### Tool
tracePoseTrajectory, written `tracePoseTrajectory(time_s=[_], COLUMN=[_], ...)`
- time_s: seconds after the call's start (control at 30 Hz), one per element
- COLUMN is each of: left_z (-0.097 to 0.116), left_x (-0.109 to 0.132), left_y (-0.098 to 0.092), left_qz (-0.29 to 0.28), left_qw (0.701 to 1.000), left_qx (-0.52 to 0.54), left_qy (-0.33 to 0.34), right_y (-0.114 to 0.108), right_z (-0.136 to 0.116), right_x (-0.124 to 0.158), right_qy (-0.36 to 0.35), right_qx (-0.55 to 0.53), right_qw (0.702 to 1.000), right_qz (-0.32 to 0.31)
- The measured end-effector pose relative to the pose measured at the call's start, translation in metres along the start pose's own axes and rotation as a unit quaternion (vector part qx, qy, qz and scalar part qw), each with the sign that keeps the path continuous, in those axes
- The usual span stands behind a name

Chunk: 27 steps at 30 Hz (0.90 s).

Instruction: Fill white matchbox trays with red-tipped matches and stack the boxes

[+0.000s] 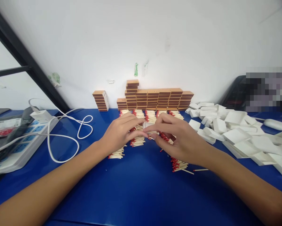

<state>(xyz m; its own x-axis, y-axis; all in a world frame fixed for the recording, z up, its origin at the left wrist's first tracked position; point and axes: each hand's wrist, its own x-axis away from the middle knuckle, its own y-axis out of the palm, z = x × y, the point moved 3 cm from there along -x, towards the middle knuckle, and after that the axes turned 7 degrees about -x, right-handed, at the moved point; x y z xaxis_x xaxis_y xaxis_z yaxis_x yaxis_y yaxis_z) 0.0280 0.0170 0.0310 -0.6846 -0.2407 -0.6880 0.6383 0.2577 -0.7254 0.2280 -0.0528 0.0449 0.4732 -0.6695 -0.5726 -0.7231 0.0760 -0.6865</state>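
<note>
Between my two hands, over the rows of matches, is a small white matchbox tray [146, 124], partly covered by fingers. My left hand [120, 130] pinches it from the left with thumb and index finger. From the right, the index finger and thumb of my right hand [182, 138] close on the same tray. Whether loose matches are also between the fingertips is hidden. Red-tipped matches [138, 142] lie in several bundles under and around both hands. One single match [200, 170] lies apart to the right.
Stacked brown matchboxes [152, 99] line the wall, with a separate stack [100, 101] to their left. White empty trays [246, 135] are heaped at the right. A power strip [25, 144] and a looping white cable [49, 147] occupy the left of the blue table [136, 194].
</note>
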Motion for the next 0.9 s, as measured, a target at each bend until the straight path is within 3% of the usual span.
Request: tracePoseTrajectory(time_s=[0.17, 0.3, 0.57, 0.9], left_z=[-0.003, -0.007, -0.019, -0.016], left_x=[0.001, 0.003, 0.006, 0.005], left_y=[0.001, 0.001, 0.001, 0.002], left_qz=[-0.005, 0.012, 0.04, 0.027], left_qw=[1.0, 0.999, 0.995, 0.996], left_qx=[-0.009, -0.032, -0.074, -0.081], left_qy=[-0.019, -0.035, -0.05, -0.038], right_y=[-0.004, -0.008, -0.001, 0.008], right_z=[0.002, 0.014, 0.038, 0.044], right_x=[0.0, 0.0, 0.008, 0.01], right_qy=[-0.005, 0.031, 0.096, 0.125], right_qx=[0.024, 0.086, 0.075, 0.065], right_qw=[0.999, 0.995, 0.988, 0.98], right_qz=[0.027, 0.05, -0.091, -0.143])
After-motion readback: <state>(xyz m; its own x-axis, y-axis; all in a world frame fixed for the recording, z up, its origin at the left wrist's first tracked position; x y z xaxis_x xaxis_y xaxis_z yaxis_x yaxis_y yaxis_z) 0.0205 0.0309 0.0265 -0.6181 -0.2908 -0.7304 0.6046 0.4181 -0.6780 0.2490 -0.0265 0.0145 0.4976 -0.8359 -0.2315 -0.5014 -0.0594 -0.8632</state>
